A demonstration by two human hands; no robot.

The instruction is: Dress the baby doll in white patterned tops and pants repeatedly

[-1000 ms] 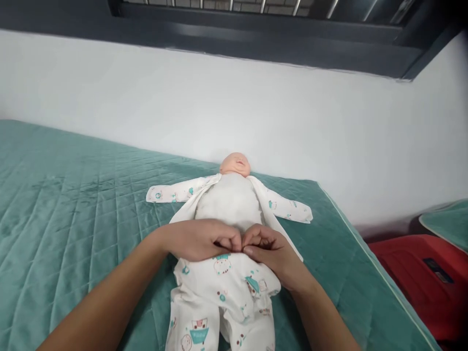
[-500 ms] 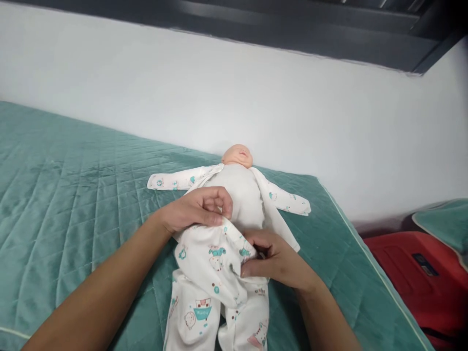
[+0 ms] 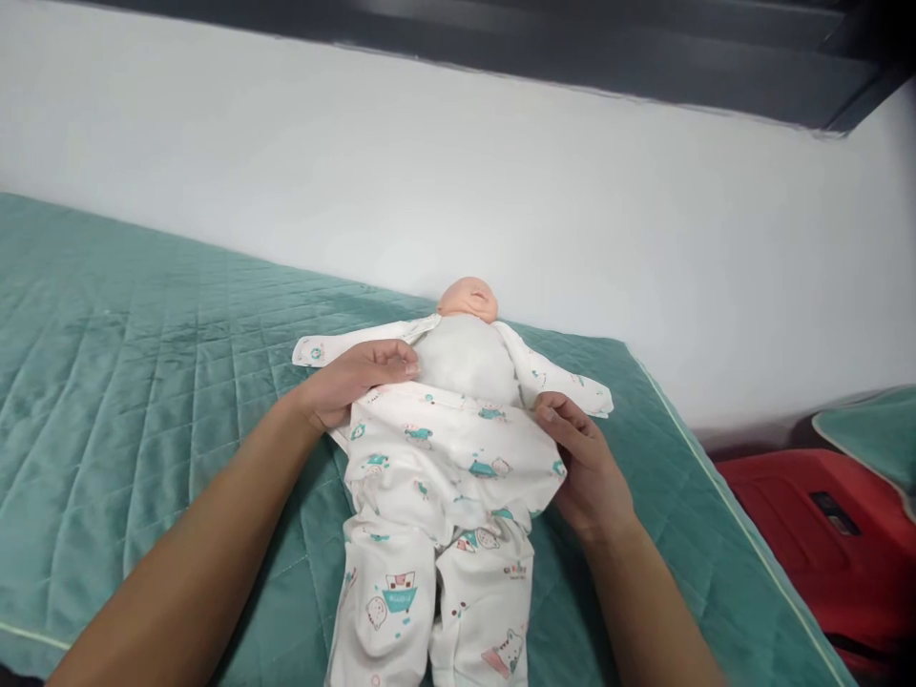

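Observation:
A baby doll (image 3: 468, 298) lies on its back, its pale cloth belly (image 3: 468, 358) bare between the sides of an open printed jacket (image 3: 562, 384). White printed trousers (image 3: 436, 458) cover its legs and lower body, with the upper edge stretched across the belly. My left hand (image 3: 368, 377) pinches that edge on the left side. At the other end of the edge, my right hand (image 3: 583, 458) grips the cloth between thumb and fingers, some of them hidden behind it.
A green quilted cover (image 3: 178, 401) lies under the doll, against a white wall (image 3: 429, 172). Beyond its right edge are a red case-like object (image 3: 801, 525) and a green cushion (image 3: 873, 439). A dark frame (image 3: 572, 48) runs overhead.
Both hands have moved up and apart, my right hand most. The bunched trouser top is now spread wide and pulled higher over the belly.

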